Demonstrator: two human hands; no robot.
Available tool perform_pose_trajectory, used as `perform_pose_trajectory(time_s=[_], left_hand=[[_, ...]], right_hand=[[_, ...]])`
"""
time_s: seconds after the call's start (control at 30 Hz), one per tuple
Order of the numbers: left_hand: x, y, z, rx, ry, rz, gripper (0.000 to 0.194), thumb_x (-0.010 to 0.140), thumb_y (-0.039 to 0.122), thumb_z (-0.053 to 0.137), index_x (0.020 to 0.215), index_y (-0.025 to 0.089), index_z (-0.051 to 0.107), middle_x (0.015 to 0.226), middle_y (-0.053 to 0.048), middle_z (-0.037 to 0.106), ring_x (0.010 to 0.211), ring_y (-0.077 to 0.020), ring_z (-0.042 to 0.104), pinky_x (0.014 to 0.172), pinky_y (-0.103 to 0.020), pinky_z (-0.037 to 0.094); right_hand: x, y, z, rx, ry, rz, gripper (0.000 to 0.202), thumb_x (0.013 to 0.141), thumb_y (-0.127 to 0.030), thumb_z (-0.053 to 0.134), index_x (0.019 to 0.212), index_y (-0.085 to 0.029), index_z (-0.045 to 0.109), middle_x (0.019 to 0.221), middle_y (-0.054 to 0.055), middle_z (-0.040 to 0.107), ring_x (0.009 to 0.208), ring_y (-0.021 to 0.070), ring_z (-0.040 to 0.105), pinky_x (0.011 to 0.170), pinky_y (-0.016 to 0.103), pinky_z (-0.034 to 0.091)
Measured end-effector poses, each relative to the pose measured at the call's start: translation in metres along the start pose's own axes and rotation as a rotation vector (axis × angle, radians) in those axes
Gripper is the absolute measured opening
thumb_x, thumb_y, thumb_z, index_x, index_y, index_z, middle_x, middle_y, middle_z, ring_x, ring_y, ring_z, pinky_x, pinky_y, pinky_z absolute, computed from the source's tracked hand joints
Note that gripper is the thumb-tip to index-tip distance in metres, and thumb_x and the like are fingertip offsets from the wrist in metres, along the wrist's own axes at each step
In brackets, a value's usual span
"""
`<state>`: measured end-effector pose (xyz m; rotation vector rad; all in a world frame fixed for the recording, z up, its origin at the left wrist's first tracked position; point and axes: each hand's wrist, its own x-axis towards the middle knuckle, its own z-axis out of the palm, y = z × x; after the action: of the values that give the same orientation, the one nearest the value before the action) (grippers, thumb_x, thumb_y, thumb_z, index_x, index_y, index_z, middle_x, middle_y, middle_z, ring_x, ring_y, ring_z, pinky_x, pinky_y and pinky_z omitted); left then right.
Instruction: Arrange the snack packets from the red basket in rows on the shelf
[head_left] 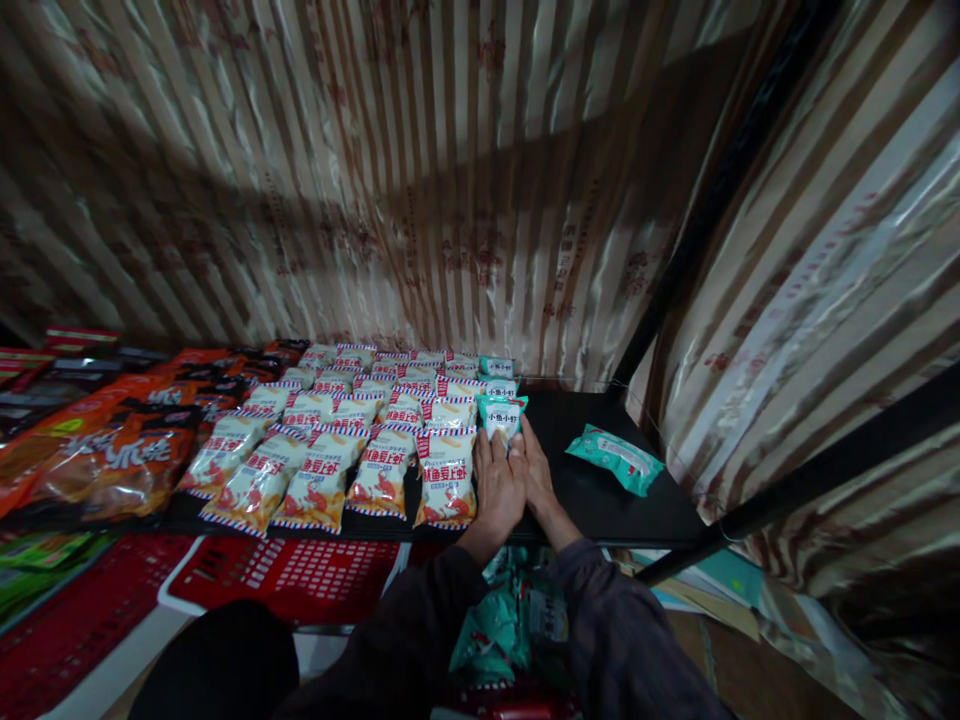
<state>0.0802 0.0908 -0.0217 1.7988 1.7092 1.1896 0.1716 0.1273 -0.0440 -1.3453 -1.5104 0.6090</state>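
A teal and white snack packet (501,412) is at the front of a short column of like packets on the black shelf (577,500). My left hand (496,492) lies over its lower part, fingers close together. Along its right side rests my right hand (534,468), thumb near the left hand, so the packet is held between both. Its lower end is hidden under my fingers. Another teal packet (615,458) lies tilted on the shelf to the right. Rows of white and orange snack packets (447,480) stand just left of my hands.
Orange snack bags (139,455) fill the shelf further left. Below are a red basket (292,580) and a pile of teal packets (487,630). Black posts (667,270) rise at the right, and a striped curtain (420,180) hangs behind the shelf.
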Motion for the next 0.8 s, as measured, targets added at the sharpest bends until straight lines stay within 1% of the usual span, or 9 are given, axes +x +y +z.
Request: perform_pose_trajectory(time_s=[0.13, 0.3, 0.4, 0.47, 0.63, 0.73, 0.8], left_hand=[[0.000, -0.006, 0.003, -0.030, 0.006, 0.017, 0.059, 0.097, 0.044, 0.031, 0.141, 0.007, 0.041, 0.154, -0.021, 0.032, 0.146, -0.0299, 0.024, 0.120, -0.051, 0.020], [0.004, -0.002, 0.003, -0.012, -0.025, -0.006, 0.061, 0.097, 0.044, 0.028, 0.140, 0.003, 0.042, 0.152, -0.024, 0.035, 0.146, -0.0310, 0.025, 0.120, -0.051, 0.020], [0.005, 0.003, 0.001, -0.013, -0.051, -0.039, 0.065, 0.097, 0.046, 0.027, 0.141, 0.000, 0.040, 0.153, -0.026, 0.032, 0.146, -0.0325, 0.023, 0.120, -0.051, 0.019], [0.004, 0.004, 0.001, -0.025, -0.043, -0.049, 0.066, 0.097, 0.047, 0.028, 0.142, 0.000, 0.038, 0.154, -0.026, 0.029, 0.147, -0.0324, 0.020, 0.120, -0.050, 0.018], [0.001, 0.004, -0.001, -0.074, 0.003, 0.024, 0.062, 0.096, 0.045, 0.032, 0.144, 0.006, 0.038, 0.157, -0.022, 0.025, 0.148, -0.0307, 0.016, 0.120, -0.052, 0.016], [-0.005, 0.011, -0.002, -0.099, -0.007, 0.034, 0.061, 0.096, 0.043, 0.034, 0.144, 0.005, 0.037, 0.158, -0.022, 0.023, 0.148, -0.0304, 0.014, 0.121, -0.051, 0.015], [-0.016, 0.019, -0.006, -0.121, -0.034, 0.043, 0.061, 0.097, 0.043, 0.033, 0.144, 0.005, 0.037, 0.158, -0.021, 0.023, 0.149, -0.0293, 0.013, 0.121, -0.051, 0.016]], right_hand=[[-0.003, 0.003, 0.001, -0.031, 0.008, 0.000, 0.064, 0.093, -0.055, 0.030, 0.145, -0.018, 0.040, 0.149, 0.010, 0.046, 0.140, 0.0240, 0.038, 0.117, 0.044, 0.029], [-0.003, 0.005, 0.003, -0.050, 0.025, -0.001, 0.063, 0.094, -0.052, 0.028, 0.144, -0.017, 0.042, 0.148, 0.011, 0.047, 0.140, 0.0237, 0.038, 0.116, 0.044, 0.030], [-0.003, 0.007, 0.003, -0.054, 0.034, -0.015, 0.063, 0.093, -0.051, 0.029, 0.144, -0.016, 0.042, 0.149, 0.011, 0.045, 0.140, 0.0237, 0.039, 0.116, 0.044, 0.030], [-0.004, 0.008, 0.004, -0.059, 0.048, -0.019, 0.064, 0.093, -0.051, 0.030, 0.145, -0.015, 0.041, 0.150, 0.012, 0.043, 0.140, 0.0239, 0.039, 0.116, 0.045, 0.030], [-0.007, 0.006, 0.003, -0.105, 0.104, -0.022, 0.065, 0.093, -0.052, 0.028, 0.144, -0.014, 0.041, 0.152, 0.013, 0.040, 0.142, 0.0252, 0.035, 0.117, 0.047, 0.027], [-0.012, 0.001, -0.002, -0.122, 0.137, -0.025, 0.067, 0.093, -0.053, 0.028, 0.142, -0.011, 0.043, 0.151, 0.016, 0.041, 0.142, 0.0265, 0.035, 0.117, 0.048, 0.027], [-0.020, -0.005, -0.006, -0.107, 0.158, -0.042, 0.065, 0.093, -0.054, 0.029, 0.140, -0.013, 0.046, 0.150, 0.015, 0.043, 0.140, 0.0261, 0.037, 0.116, 0.048, 0.029]])
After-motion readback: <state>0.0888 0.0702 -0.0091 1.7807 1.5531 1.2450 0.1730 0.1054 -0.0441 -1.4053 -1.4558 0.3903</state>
